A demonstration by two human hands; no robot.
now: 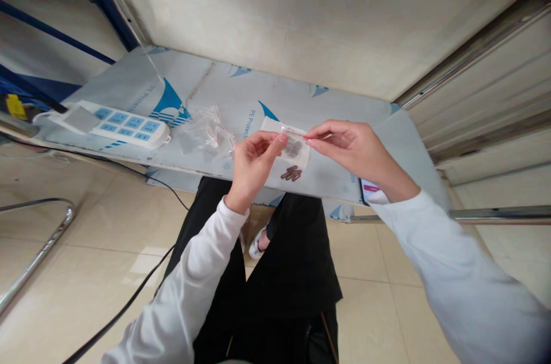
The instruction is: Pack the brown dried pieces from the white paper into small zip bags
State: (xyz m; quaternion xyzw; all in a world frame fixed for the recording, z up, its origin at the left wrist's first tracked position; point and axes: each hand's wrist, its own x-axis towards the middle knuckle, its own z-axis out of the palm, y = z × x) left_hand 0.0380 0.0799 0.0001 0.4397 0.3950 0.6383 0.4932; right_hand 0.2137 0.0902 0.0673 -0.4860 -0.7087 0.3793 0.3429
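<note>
A small clear zip bag (294, 134) with a red line along its top is stretched between my two hands above the table. My left hand (256, 163) pinches its left corner between thumb and fingers. At the other end, the right corner is pinched by my right hand (355, 148). Dark bits show below the red line, but I cannot tell whether they are inside the bag or behind it. A white paper sheet (303, 158) lies underneath. Several brown, elongated pieces (291, 173) sit on the table just in front of it.
Several empty clear zip bags (206, 133) lie left of my hands on the film-covered table (241, 82). Farther left is a white power strip (124, 126) with blue labels. A phone (368, 190) rests under my right wrist. A black cable (129, 295) runs across the floor.
</note>
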